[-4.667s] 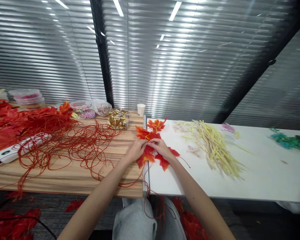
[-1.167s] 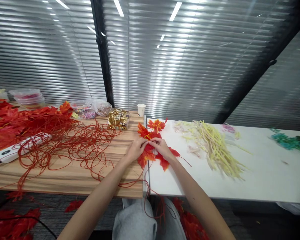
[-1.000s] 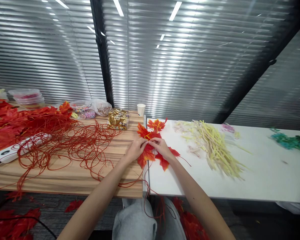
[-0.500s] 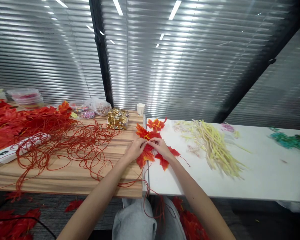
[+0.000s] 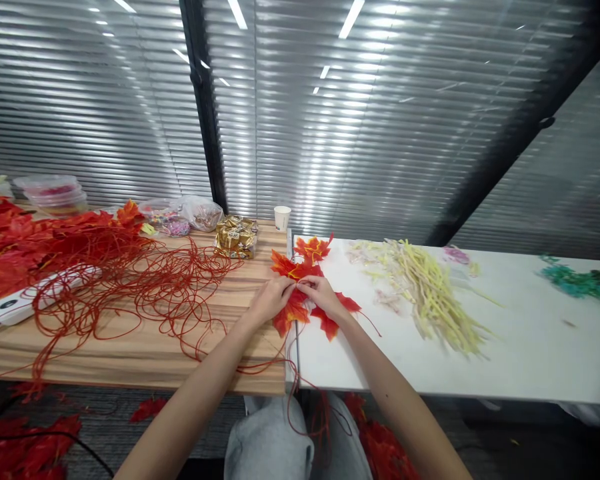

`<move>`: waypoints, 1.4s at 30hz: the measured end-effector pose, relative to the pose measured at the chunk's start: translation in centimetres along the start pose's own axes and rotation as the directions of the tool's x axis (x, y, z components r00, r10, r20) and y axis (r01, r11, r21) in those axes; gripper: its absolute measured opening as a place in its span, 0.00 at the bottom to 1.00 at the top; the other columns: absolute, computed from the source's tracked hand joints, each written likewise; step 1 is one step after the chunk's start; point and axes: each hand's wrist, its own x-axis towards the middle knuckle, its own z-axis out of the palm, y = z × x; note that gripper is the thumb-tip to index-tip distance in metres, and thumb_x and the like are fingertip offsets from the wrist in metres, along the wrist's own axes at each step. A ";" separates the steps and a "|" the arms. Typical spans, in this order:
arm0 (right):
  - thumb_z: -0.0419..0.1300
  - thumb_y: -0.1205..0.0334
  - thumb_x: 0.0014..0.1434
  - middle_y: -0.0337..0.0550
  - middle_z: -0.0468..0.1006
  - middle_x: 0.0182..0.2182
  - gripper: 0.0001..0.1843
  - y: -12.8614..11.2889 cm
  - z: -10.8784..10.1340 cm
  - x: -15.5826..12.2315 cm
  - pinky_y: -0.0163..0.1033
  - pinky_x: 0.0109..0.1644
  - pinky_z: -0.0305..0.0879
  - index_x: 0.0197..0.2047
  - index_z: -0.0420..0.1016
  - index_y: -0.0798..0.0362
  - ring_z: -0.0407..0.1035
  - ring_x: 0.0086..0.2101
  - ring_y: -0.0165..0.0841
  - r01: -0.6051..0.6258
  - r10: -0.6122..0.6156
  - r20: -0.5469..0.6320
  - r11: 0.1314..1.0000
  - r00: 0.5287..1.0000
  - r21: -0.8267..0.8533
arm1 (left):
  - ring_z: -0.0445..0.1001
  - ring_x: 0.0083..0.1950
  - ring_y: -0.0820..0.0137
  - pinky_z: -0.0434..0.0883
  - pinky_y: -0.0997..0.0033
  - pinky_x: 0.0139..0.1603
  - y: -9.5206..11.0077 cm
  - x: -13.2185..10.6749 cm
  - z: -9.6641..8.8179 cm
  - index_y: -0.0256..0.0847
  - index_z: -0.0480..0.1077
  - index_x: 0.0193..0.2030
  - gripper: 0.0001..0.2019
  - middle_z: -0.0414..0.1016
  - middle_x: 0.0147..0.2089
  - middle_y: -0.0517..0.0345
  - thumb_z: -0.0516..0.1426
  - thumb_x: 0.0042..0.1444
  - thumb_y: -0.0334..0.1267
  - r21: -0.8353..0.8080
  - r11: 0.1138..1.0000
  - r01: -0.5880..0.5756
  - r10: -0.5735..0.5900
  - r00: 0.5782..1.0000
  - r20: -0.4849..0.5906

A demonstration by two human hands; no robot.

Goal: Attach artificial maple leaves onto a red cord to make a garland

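Red-orange artificial maple leaves [image 5: 293,312] lie in a cluster across the seam between two tables. Over them, my left hand [image 5: 274,298] and my right hand [image 5: 320,295] meet with fingertips pinched together. Both appear closed on a thin red cord among the leaves; the exact pinch point is mostly covered by the fingers. One orange-yellow leaf [image 5: 313,249] spreads out just beyond the hands, and another red leaf [image 5: 347,302] is beside my right wrist. Loose red cord [image 5: 265,366] trails below the hands and over the table's front edge.
Tangled red cord [image 5: 175,287] covers much of the wooden table [image 5: 130,363], partly over a white power strip [image 5: 15,307]. A red leaf pile [image 5: 40,243], gold packet [image 5: 236,237] and paper cup [image 5: 281,218] stand farther back. Yellow strips [image 5: 430,293] lie on the white table [image 5: 520,360].
Almost nothing differs. Both hands stay pinched together over the leaves, and the view has shifted very slightly.
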 end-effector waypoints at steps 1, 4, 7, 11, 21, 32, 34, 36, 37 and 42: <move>0.57 0.55 0.48 0.41 0.73 0.26 0.12 0.0 0.0 0.1 0.35 0.32 0.60 0.28 0.73 0.56 0.64 0.27 0.29 0.007 -0.007 0.004 1.000 1.000 -0.006 | 0.70 0.35 0.69 0.65 0.71 0.37 0.0 0.0 0.0 0.40 0.69 0.35 0.12 0.73 0.34 0.54 0.46 0.58 0.38 0.009 1.000 -0.001 0.001 1.000 0.001; 0.56 0.55 0.49 0.41 0.74 0.25 0.12 -0.1 0.1 0.1 0.35 0.32 0.60 0.28 0.74 0.55 0.65 0.27 0.30 0.025 -0.024 0.013 0.998 1.000 -0.054 | 0.70 0.34 0.69 0.65 0.71 0.36 -0.2 0.0 0.1 0.39 0.69 0.34 0.12 0.73 0.33 0.54 0.46 0.58 0.37 0.020 1.000 -0.010 0.010 1.000 -0.002; 0.55 0.55 0.49 0.41 0.74 0.24 0.12 -0.2 0.1 0.1 0.35 0.30 0.59 0.28 0.74 0.55 0.64 0.26 0.30 0.046 -0.044 0.019 0.992 0.999 -0.119 | 0.70 0.34 0.69 0.65 0.71 0.37 -0.2 0.0 0.2 0.39 0.70 0.34 0.11 0.73 0.32 0.54 0.47 0.57 0.36 -0.005 1.000 -0.015 0.015 1.000 -0.003; 0.55 0.56 0.50 0.40 0.73 0.23 0.12 -0.2 0.0 0.0 0.34 0.28 0.57 0.28 0.74 0.55 0.63 0.25 0.29 0.050 -0.047 0.025 0.988 0.999 -0.144 | 0.70 0.35 0.68 0.65 0.71 0.38 -0.2 0.0 0.2 0.39 0.70 0.35 0.10 0.73 0.33 0.54 0.48 0.56 0.36 -0.039 0.999 -0.010 0.010 1.000 -0.003; 0.54 0.56 0.50 0.40 0.73 0.22 0.12 -0.2 0.1 0.0 0.33 0.26 0.56 0.28 0.74 0.55 0.62 0.23 0.28 0.043 -0.039 0.027 0.990 0.999 -0.136 | 0.70 0.34 0.69 0.64 0.72 0.36 -0.1 0.0 0.1 0.39 0.69 0.34 0.11 0.73 0.33 0.54 0.46 0.57 0.35 0.042 0.999 -0.023 0.022 0.999 0.024; 0.55 0.55 0.50 0.40 0.73 0.23 0.13 0.4 0.2 0.1 0.33 0.25 0.58 0.29 0.74 0.55 0.62 0.24 0.29 0.040 -0.040 0.005 0.994 0.999 -0.101 | 0.70 0.34 0.69 0.65 0.71 0.37 -0.2 0.1 0.2 0.39 0.70 0.34 0.11 0.73 0.33 0.54 0.47 0.57 0.36 -0.030 1.000 -0.005 0.005 1.000 0.000; 0.55 0.54 0.49 0.41 0.73 0.23 0.13 0.3 0.2 0.1 0.34 0.26 0.58 0.30 0.74 0.54 0.63 0.24 0.30 0.039 -0.040 -0.006 0.995 0.999 -0.096 | 0.70 0.35 0.69 0.65 0.71 0.38 -0.2 0.1 0.3 0.39 0.70 0.36 0.11 0.73 0.34 0.54 0.47 0.57 0.36 -0.071 0.998 -0.001 -0.001 1.000 -0.021; 0.55 0.53 0.49 0.41 0.73 0.24 0.13 0.1 0.2 0.1 0.34 0.27 0.60 0.30 0.74 0.54 0.64 0.25 0.30 0.039 -0.040 -0.016 0.995 0.999 -0.087 | 0.70 0.36 0.69 0.66 0.71 0.39 -0.2 0.2 0.4 0.39 0.70 0.37 0.11 0.74 0.36 0.53 0.47 0.57 0.36 -0.106 0.994 -0.003 -0.002 0.999 -0.042; 0.55 0.53 0.49 0.42 0.73 0.25 0.13 0.0 0.1 0.1 0.34 0.28 0.60 0.30 0.74 0.54 0.64 0.25 0.30 0.040 -0.042 -0.021 0.996 0.999 -0.084 | 0.70 0.37 0.69 0.66 0.70 0.40 -0.2 0.3 0.4 0.39 0.70 0.38 0.12 0.74 0.36 0.53 0.47 0.57 0.36 -0.123 0.992 -0.004 -0.002 0.999 -0.050; 0.55 0.52 0.50 0.43 0.74 0.28 0.14 -0.3 0.0 -0.1 0.34 0.29 0.61 0.30 0.73 0.55 0.65 0.27 0.30 0.036 -0.038 -0.047 0.999 0.998 -0.041 | 0.70 0.38 0.69 0.66 0.69 0.41 -0.2 0.4 0.4 0.38 0.71 0.39 0.12 0.74 0.37 0.53 0.48 0.57 0.38 -0.177 0.984 -0.014 0.005 0.999 -0.052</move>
